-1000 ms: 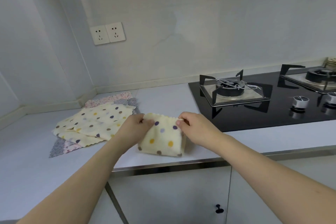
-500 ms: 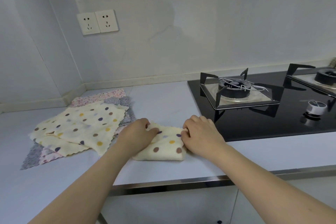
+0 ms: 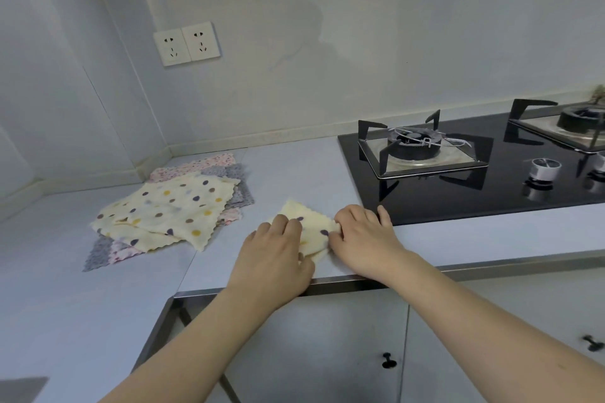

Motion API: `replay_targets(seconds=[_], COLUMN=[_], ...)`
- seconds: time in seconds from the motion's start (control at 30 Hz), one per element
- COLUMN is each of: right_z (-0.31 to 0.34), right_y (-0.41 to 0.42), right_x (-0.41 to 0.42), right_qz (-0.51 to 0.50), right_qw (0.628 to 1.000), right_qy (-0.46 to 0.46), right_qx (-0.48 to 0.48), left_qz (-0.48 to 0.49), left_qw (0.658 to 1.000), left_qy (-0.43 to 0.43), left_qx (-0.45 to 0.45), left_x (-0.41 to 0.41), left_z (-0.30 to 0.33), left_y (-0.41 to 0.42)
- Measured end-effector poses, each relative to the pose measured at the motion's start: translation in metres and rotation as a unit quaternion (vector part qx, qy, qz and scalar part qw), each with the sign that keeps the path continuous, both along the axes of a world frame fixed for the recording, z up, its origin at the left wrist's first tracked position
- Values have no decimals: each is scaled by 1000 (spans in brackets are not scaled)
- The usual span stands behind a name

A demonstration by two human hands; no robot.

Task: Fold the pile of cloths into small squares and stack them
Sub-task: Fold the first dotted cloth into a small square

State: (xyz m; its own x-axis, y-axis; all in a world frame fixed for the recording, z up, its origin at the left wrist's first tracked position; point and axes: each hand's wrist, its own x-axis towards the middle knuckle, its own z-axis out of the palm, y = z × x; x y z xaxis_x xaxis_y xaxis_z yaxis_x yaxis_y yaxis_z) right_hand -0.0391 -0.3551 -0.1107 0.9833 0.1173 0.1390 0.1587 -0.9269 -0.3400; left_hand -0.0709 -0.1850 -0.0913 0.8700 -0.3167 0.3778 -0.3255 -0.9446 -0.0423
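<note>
While the folded cloth (image 3: 311, 229) lies at the counter (image 3: 294, 180) edge, the left hand (image 3: 278, 255) presses it flat-fingered; the right hand (image 3: 360, 239) pinches its edge. Soft and limp, probably best held by corners.

A black glass gas hob (image 3: 458, 186) is set into the right end of the pale tabletop (image 3: 294, 170), with two burners and round knobs (silver-capped). A double wall socket (image 3: 187, 43) hangs above the back-left corner. Cabinet doors (image 3: 327, 347) with dark knobs sit below.
</note>
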Motion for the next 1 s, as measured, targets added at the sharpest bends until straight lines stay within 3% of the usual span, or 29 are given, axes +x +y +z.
replay_targets(seconds=[0.17,0.37,0.5,0.53,0.67,0.83,0.9,0.93,1.0], right_z=[-1,-2,-4,-5,-5,-1,-1,0,0], right_y=[2,2,1,2,5,1,0,0,-1], right_x=[-2,-2,-3,-3,-3,-3,-5,-7,-11], right_qz=[-4,-5,-15,-22,-42,-18,-3,7,29], right_qw=[1000,1000,999,999,997,998,997,995,989], right_qy=[3,-4,-38,-48,-59,-53,-78,-95,-110], right_qx=[0,-2,15,10,-25,-11,17,38,98], left_qz=[53,72,54,53,33,24,-1,-8,11], left_qw=[997,974,952,942,856,819,807,805,828], left_qy=[59,207,298,328,460,481,517,522,445], left_qx=[19,-59,-50,-58,-234,-311,-286,-282,-342], left_x=[-3,4,-2,-5,11,21,15,19,31], left_z=[-6,-1,7,12,25,40,48,49,48], left_y=[-10,-7,-1,4,28,30,36,37,36])
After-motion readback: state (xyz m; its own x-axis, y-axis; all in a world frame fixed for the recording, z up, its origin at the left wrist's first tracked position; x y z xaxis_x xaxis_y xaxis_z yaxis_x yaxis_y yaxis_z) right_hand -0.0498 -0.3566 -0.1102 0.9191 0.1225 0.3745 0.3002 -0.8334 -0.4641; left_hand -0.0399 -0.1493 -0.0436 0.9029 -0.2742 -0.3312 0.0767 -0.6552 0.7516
